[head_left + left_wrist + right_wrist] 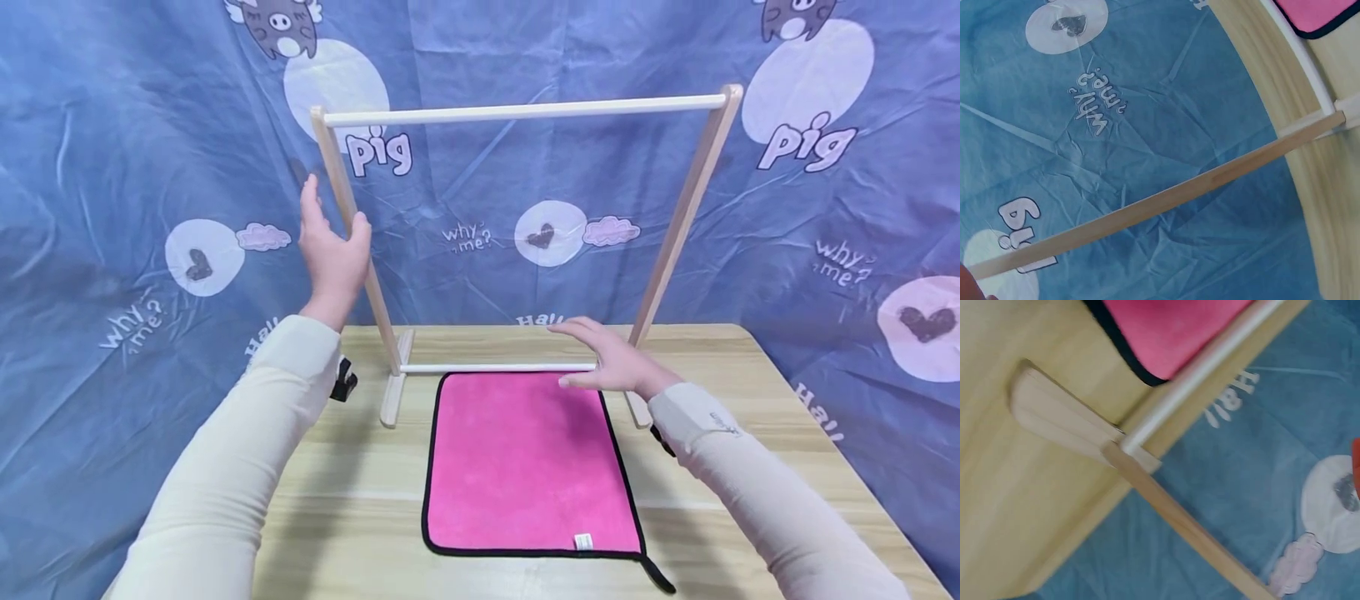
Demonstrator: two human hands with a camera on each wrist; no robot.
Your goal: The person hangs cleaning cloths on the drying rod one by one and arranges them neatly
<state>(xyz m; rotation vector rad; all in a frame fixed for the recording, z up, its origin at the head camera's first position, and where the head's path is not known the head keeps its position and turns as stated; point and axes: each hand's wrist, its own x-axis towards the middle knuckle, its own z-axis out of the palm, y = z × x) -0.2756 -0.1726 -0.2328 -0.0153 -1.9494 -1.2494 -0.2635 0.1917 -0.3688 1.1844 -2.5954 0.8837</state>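
A wooden rack (525,111) with two slanting posts and white rods stands on the table. Flat in front of it lies a pink towel (525,467) with black edging, a small white tag and a black hanging loop at its near right corner. My left hand (333,254) is raised beside the left post (1166,197), thumb and fingers spread, holding nothing. Lower down, my right hand (611,358) hovers over the towel's far right corner near the right post (1191,531), its fingers extended and nothing in them.
The light wood table (352,500) extends around the towel. Behind it hangs a blue printed cloth (465,192), which also runs down both sides. The rack's feet (393,400) rest near the table's back edge, joined by a low white rod (487,367).
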